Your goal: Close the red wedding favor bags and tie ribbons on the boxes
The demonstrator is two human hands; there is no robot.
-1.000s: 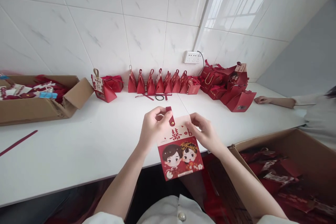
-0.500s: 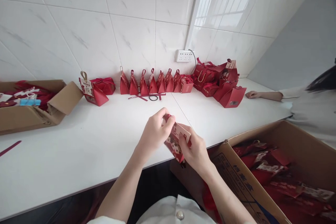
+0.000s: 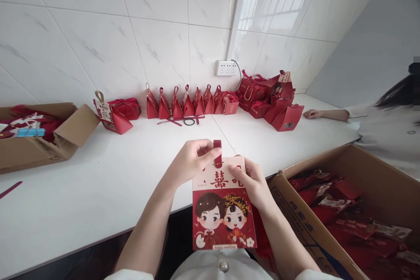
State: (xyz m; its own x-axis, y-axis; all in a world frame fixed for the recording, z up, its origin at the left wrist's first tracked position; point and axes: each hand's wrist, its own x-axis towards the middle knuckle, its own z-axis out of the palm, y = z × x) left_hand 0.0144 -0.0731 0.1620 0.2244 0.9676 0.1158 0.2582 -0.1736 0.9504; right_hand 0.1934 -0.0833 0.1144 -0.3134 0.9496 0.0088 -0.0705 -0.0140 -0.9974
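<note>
1. The left hand (image 3: 198, 162), in the centre of the frame, pinches a dark red strap (image 3: 218, 143) between thumb and fingers; the strap's looped end stands up above the thumb.
2. The right hand (image 3: 252, 179), just right of centre, grips the upper right edge of a printed red-and-cream packet (image 3: 225, 221), its thumb lying across the front.
3. That packet is in the lower centre of the frame, held upright in front of the tabletop's near edge. Its front faces the camera, showing two cartoon figures below a red character; the strap sits at its top edge.
4. On the white tabletop (image 3: 82, 188), across the middle of the frame, seven peaked red boxes (image 3: 177, 107) stand in a row, with a squarer red box (image 3: 231, 104) at the right end.
5. Before the row lie red ribbon strips (image 3: 173, 122) and a black ring (image 3: 189, 125).
6. Left of the row, a tan-looped box (image 3: 120, 123) stands beside a bow-topped box (image 3: 126, 108); at the left edge, a carton (image 3: 29, 159) holds red and white pieces and a blue clip (image 3: 31, 132).
7. Right of centre, more red boxes (image 3: 257, 96) are heaped together; another person's hand (image 3: 313, 114) rests near them.
8. A large carton (image 3: 295, 223) at lower right contains red packets (image 3: 341, 203).
</note>
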